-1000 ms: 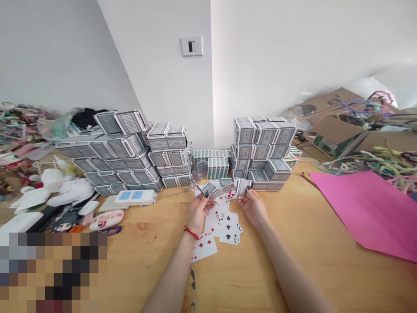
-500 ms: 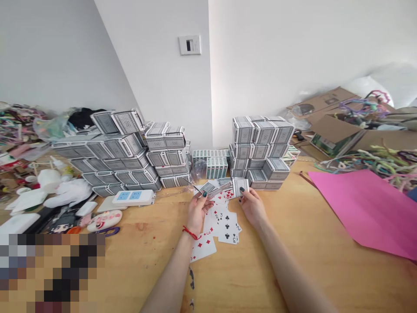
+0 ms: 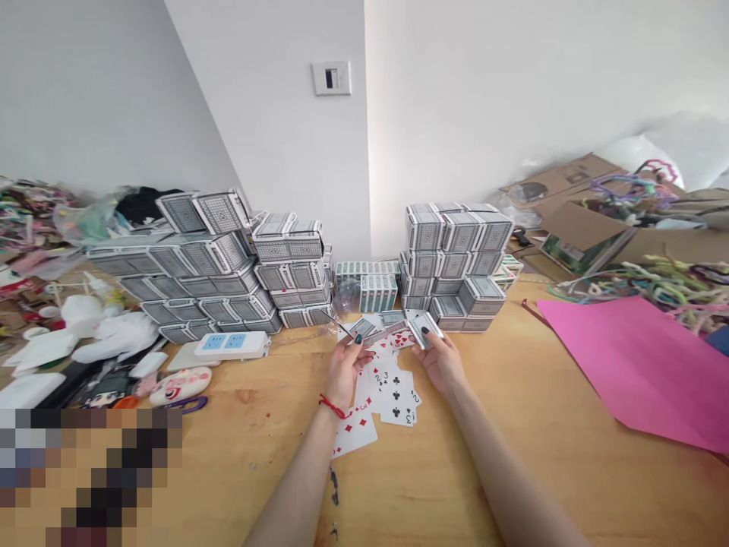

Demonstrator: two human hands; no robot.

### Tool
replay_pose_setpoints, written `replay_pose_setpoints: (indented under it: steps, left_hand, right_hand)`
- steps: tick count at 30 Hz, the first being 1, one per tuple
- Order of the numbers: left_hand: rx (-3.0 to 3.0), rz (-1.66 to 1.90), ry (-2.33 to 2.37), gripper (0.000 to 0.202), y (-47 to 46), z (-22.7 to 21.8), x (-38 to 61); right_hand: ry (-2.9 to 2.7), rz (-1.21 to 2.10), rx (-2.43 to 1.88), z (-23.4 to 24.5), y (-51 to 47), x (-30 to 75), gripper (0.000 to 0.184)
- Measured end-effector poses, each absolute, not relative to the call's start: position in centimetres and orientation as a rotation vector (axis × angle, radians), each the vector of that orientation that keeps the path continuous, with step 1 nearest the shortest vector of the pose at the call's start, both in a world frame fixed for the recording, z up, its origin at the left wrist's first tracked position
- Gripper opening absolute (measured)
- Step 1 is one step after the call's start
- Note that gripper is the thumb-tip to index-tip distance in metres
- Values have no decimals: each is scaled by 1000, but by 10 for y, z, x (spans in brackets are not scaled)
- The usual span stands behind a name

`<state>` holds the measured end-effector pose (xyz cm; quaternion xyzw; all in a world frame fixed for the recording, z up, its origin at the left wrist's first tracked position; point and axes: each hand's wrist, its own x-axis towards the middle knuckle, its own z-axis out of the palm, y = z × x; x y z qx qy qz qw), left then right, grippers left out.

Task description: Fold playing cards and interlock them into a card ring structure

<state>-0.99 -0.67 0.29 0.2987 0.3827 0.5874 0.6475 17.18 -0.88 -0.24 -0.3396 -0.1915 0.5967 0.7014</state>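
Note:
In my left hand, with a red string at the wrist, a folded playing card with a grey patterned back is pinched under the thumb. A narrow strip of card reaches from it toward the right. My right hand grips another playing card, tilted, its grey back toward me. The fingertips of both hands are apart. Beneath them, loose playing cards lie face up, among them a three of clubs and red diamond cards. Whether the left-hand strip is a separate card I cannot tell.
Block stacks of folded cards stand at left and right. Green-patterned card blocks sit between them. A white power strip lies left, pink paper right, and an open cardboard box behind it.
My right hand has tilted its card and moved slightly to the right and down. My left hand keeps its hold almost unmoved. The view has shifted a little.

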Motion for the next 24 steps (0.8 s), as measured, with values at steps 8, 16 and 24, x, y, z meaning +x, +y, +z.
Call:
replay_pose_setpoints:
  steps: [8, 16, 24]
  left_hand:
    - [657, 1338, 874, 34, -8, 5, -10]
    - [640, 1345, 871, 32, -9, 7, -11]
    - [692, 1310, 878, 36, -6, 3, -10]
  right_hand:
    - [-448, 1310, -739, -2, -9, 172, 22]
    - [-474, 1360, -721, -5, -7, 168, 23]
    - [-468, 1398, -723, -2, -9, 167, 21]
